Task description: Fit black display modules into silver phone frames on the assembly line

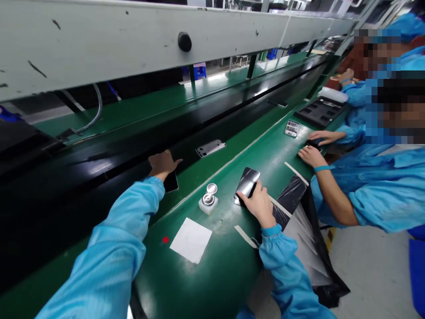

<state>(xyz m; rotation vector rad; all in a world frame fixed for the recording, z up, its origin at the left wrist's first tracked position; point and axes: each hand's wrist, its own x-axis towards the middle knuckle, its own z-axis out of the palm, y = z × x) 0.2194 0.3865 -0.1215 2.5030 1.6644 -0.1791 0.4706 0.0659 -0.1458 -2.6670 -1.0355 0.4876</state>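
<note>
My left hand [164, 163] is stretched out over the dark conveyor belt, its thumb sticking out to the side; the other fingers are partly hidden. A dark flat panel with a light edge [171, 182] lies under and beside that wrist. On the green bench, my right hand [260, 204] grips a phone [249, 178] with a dark glossy face, thumb on the near edge and fingers along the right side. A pale edge of another piece shows just beneath it. Left of it stands a small white pump bottle [208, 204] with a metal cup top and raised lid.
A silver phone housing [211, 148] lies on the belt's edge. On the bench are a white wipe [191, 240], a red dot [165, 239], another opened phone [291, 128] and a black tray [320, 110]. Co-workers in blue sit at right; a co-worker's hands [314, 153] handle a dark piece.
</note>
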